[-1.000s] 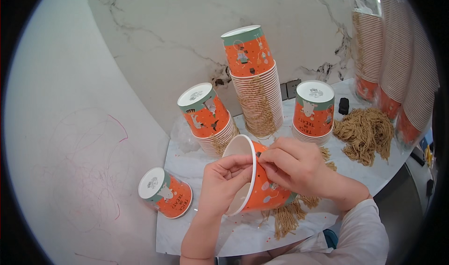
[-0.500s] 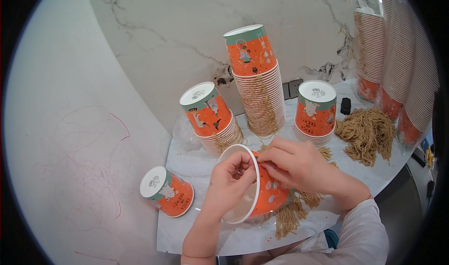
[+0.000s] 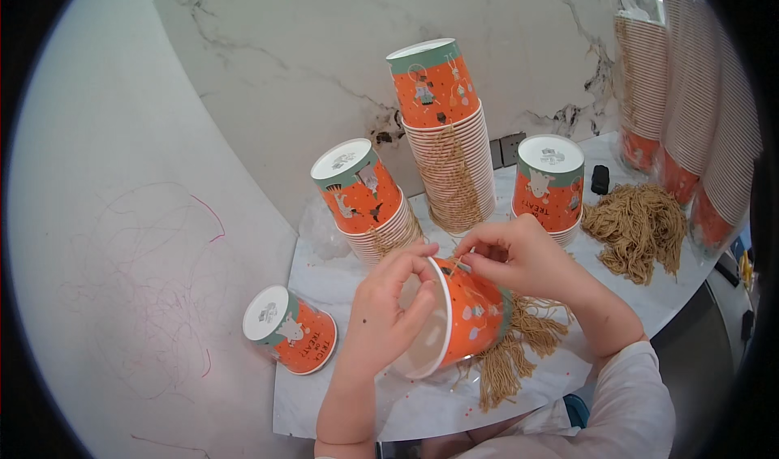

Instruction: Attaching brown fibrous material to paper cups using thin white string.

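Observation:
An orange paper bucket [image 3: 479, 317] with a green base band is tipped on its side, its open white-rimmed mouth toward the left. My left hand [image 3: 373, 317] is at that mouth, fingers curled over the upper rim and thumb in front of the opening. On the upper side of the bucket, my right hand [image 3: 523, 252] pinches a short tan string [image 3: 454, 266] close to the rim. Where the string ends inside is hidden. Loose tan strings [image 3: 507, 374] lie under and behind the bucket.
Upside-down bucket stacks stand behind: a tall one [image 3: 450, 167], a left one [image 3: 357, 191] and a right one [image 3: 548, 187]. Another upturned bucket [image 3: 292, 329] sits at left. A string heap [image 3: 641, 228], a small black object [image 3: 600, 180] and wrapped bucket stacks [image 3: 682, 94] are at right.
My left hand has drawn back from inside the bucket to its upper rim. My right hand has lifted slightly, and the string between its fingers and the bucket now shows.

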Action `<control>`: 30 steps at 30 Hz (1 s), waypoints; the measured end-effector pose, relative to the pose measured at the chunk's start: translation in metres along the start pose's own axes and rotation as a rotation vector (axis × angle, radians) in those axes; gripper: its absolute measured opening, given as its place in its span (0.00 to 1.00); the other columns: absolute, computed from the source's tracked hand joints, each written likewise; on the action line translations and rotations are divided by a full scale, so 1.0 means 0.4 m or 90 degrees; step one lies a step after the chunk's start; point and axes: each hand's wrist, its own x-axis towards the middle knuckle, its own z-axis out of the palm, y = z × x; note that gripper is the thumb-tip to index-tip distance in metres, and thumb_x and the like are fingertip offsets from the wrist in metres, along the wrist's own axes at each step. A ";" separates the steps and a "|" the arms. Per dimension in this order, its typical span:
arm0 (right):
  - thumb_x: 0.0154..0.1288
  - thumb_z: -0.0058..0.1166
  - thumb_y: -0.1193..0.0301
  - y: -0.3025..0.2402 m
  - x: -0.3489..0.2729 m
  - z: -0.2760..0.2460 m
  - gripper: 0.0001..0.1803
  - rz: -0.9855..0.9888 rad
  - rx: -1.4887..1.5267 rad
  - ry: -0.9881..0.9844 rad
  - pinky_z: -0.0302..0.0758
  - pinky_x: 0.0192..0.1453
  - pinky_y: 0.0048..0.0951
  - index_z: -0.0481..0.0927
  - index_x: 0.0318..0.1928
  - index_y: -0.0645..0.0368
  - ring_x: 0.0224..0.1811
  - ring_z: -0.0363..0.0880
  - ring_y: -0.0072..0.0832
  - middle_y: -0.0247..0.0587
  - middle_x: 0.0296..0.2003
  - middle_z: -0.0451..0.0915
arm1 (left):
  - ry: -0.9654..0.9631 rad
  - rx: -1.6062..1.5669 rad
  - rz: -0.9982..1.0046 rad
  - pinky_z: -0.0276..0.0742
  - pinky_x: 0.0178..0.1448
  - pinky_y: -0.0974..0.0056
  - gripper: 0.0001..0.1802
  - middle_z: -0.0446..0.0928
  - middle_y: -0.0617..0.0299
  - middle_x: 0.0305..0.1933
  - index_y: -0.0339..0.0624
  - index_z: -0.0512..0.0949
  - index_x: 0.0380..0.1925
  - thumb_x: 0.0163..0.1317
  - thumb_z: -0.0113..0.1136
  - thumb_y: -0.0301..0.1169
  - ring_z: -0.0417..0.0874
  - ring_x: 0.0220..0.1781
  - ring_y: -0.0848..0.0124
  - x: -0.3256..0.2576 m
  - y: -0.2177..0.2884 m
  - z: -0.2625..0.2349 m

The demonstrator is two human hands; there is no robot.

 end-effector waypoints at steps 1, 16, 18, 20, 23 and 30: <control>0.66 0.61 0.76 0.004 0.001 0.003 0.07 0.000 0.000 0.001 0.81 0.38 0.28 0.85 0.44 0.58 0.35 0.86 0.23 0.37 0.35 0.86 | -0.030 -0.003 -0.016 0.74 0.64 0.57 0.04 0.83 0.53 0.50 0.35 0.76 0.35 0.61 0.59 0.23 0.83 0.57 0.58 -0.002 -0.002 -0.002; 0.67 0.66 0.76 0.006 0.002 0.035 0.07 0.003 0.271 -0.165 0.81 0.46 0.19 0.86 0.44 0.64 0.40 0.85 0.16 0.34 0.38 0.88 | -0.101 0.056 -0.176 0.82 0.40 0.59 0.07 0.84 0.50 0.39 0.35 0.75 0.39 0.68 0.57 0.28 0.87 0.37 0.60 -0.026 0.032 -0.007; 0.66 0.66 0.76 -0.007 -0.006 0.036 0.05 -0.012 0.201 -0.150 0.82 0.46 0.21 0.87 0.41 0.63 0.39 0.85 0.16 0.33 0.37 0.88 | -0.102 0.056 -0.183 0.83 0.40 0.63 0.05 0.85 0.53 0.41 0.34 0.74 0.38 0.69 0.56 0.26 0.87 0.38 0.68 -0.025 0.031 -0.005; 0.66 0.66 0.74 0.005 -0.015 0.050 0.06 -0.052 0.204 -0.124 0.82 0.44 0.22 0.86 0.41 0.63 0.38 0.85 0.17 0.34 0.35 0.88 | -0.125 0.011 -0.129 0.83 0.44 0.63 0.07 0.83 0.49 0.52 0.34 0.73 0.44 0.68 0.55 0.24 0.86 0.40 0.70 -0.024 0.018 -0.003; 0.67 0.64 0.73 -0.005 -0.022 0.048 0.06 -0.127 0.169 -0.103 0.82 0.41 0.25 0.84 0.41 0.63 0.36 0.86 0.23 0.36 0.33 0.87 | -0.210 -0.088 -0.116 0.81 0.50 0.57 0.12 0.81 0.47 0.54 0.37 0.69 0.49 0.67 0.54 0.27 0.86 0.50 0.54 -0.022 0.004 -0.014; 0.70 0.60 0.74 -0.024 -0.023 0.035 0.04 -0.235 0.073 -0.157 0.79 0.44 0.34 0.81 0.42 0.59 0.40 0.84 0.34 0.39 0.36 0.84 | -0.326 -0.328 -0.170 0.73 0.67 0.59 0.28 0.76 0.60 0.54 0.36 0.64 0.63 0.63 0.58 0.18 0.81 0.56 0.70 -0.003 -0.030 -0.031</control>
